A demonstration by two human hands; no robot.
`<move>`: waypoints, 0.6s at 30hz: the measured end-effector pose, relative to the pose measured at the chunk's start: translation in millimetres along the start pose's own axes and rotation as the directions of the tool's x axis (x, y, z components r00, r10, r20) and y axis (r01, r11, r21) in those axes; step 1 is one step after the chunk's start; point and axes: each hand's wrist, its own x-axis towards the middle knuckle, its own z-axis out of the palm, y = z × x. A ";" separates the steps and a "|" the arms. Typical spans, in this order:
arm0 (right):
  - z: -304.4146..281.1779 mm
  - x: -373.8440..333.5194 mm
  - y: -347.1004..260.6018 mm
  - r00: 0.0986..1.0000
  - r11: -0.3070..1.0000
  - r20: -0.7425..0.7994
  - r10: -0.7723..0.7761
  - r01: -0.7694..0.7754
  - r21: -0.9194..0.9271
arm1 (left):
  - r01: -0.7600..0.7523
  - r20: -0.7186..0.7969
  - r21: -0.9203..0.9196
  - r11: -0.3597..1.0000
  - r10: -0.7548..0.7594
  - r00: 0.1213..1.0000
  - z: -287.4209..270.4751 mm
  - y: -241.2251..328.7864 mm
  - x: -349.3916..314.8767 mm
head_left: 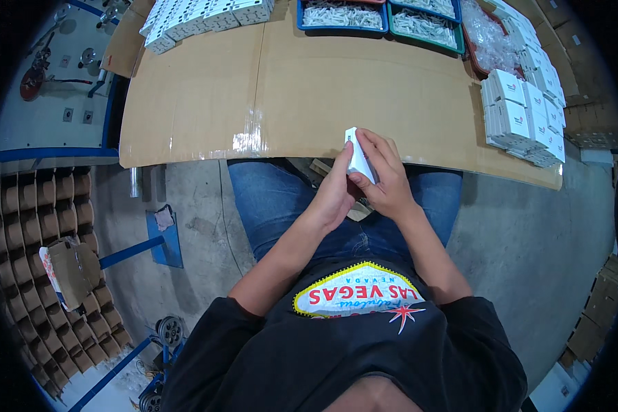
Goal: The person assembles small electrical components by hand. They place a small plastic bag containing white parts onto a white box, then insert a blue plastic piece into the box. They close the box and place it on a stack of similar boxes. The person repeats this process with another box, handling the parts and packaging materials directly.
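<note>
Both of this person's grips, the left grip [333, 198] and the right grip [391, 184], are folded snugly around one small white carton [361, 163], which sits between them at the near edge of the cardboard-covered surface [309, 93]; beyond them stand a blue tray [343, 31] and a green tray [427, 45], and off to their right, stacked white boxes [513, 120]

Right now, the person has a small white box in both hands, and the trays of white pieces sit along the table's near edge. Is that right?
Not quite: the head view shows the trays of white pieces at the far side of the table, not along its near edge. The left hand and right hand do hold the small white box.
</note>
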 end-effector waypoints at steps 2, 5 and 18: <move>-3.2 -0.5 3.6 0.999 0.997 -0.035 0.010 -0.007 0.080 | -0.023 -0.029 -0.024 0.999 0.023 0.999 2.6 -2.3 1.0; -5.0 -0.4 2.4 0.999 0.996 -0.043 -0.032 0.036 0.084 | -0.034 0.083 0.032 0.999 0.032 0.996 -11.7 3.8 2.0; -10.4 0.1 37.2 0.669 0.208 0.076 0.739 -0.334 0.919 | -0.041 -0.010 0.026 0.999 0.041 0.999 -38.7 9.2 21.2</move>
